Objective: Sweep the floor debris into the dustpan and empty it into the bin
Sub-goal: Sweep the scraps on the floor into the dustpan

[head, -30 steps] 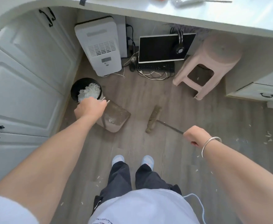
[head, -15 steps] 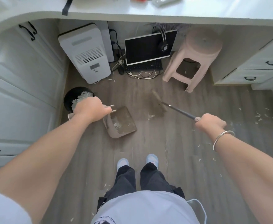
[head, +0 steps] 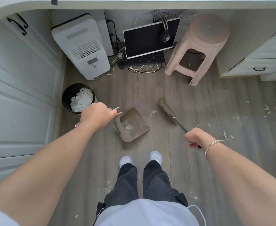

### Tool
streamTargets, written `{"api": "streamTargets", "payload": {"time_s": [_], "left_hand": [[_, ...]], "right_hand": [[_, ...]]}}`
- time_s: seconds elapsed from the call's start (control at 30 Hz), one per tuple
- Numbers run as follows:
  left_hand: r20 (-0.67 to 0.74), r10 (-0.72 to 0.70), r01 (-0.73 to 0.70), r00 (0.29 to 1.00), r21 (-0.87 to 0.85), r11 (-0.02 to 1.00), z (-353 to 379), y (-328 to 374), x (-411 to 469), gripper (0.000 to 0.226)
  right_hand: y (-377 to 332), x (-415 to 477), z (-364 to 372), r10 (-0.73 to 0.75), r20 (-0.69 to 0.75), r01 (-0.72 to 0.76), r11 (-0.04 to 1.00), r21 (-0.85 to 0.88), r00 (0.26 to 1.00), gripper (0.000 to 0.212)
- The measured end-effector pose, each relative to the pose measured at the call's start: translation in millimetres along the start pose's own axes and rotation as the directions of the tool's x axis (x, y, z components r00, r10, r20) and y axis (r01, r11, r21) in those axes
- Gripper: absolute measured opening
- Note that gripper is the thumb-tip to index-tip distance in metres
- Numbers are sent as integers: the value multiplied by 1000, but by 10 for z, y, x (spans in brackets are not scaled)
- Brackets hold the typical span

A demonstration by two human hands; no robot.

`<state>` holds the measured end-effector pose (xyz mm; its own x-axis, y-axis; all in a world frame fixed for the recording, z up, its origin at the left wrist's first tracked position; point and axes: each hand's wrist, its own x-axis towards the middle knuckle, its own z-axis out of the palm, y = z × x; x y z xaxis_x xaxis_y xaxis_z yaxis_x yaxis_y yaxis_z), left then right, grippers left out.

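Grey plank floor (head: 199,168); flat dustpan (head: 137,121), bristly broom (head: 166,110).

Taupe dustpan (head: 136,123), flecked with white scraps (head: 128,128). Black bin (head: 65,95), white shreds (head: 82,99) inside. Tan bristles on the broom (head: 166,110), handle perhaps dark grey. Grey wood-grain floor (head: 199,95). Pale pink stool (head: 204,39). Silver bracelet (head: 214,148). Pale blue slippers (head: 155,156).

The dustpan (head: 134,123) handle is gripped by the left hand (head: 96,115); the broom (head: 167,110) is held by the right hand (head: 195,138), centre frame.
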<state>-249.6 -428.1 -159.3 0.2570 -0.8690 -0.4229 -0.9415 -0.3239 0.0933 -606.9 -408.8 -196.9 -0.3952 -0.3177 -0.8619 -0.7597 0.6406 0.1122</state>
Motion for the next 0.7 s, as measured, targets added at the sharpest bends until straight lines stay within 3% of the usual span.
{"api": "streamTargets", "payload": {"time_s": [0.1,0.2,0.27,0.37,0.47,0.7], "left_hand": [[2,9,-9,1000,14,1000,15,24,1,57],[10,13,-13,1000,-6,1000,-11,49,22,56],[14,17,-16,1000,-13,1000,-14,62,25,55],[15,17,-17,1000,-2,1000,-12,75,16,55],[8,13,-13,1000,-33,999,-35,66,1,55],[-25,3,-4,1000,-48,999,-100,-41,-58,54]], "right_hand": [[3,44,52,-94,-38,94,995,-26,995,5],[-62,-37,102,-188,55,188,982,-9,981,6],[-130,-185,35,-202,159,219,971,-97,966,18],[-142,-314,-346,-196,259,204,979,-4,946,33],[-79,-404,-751,-205,226,211,978,-2,952,51],[-131,-432,-714,-265,47,268,959,-93,963,32]]}}
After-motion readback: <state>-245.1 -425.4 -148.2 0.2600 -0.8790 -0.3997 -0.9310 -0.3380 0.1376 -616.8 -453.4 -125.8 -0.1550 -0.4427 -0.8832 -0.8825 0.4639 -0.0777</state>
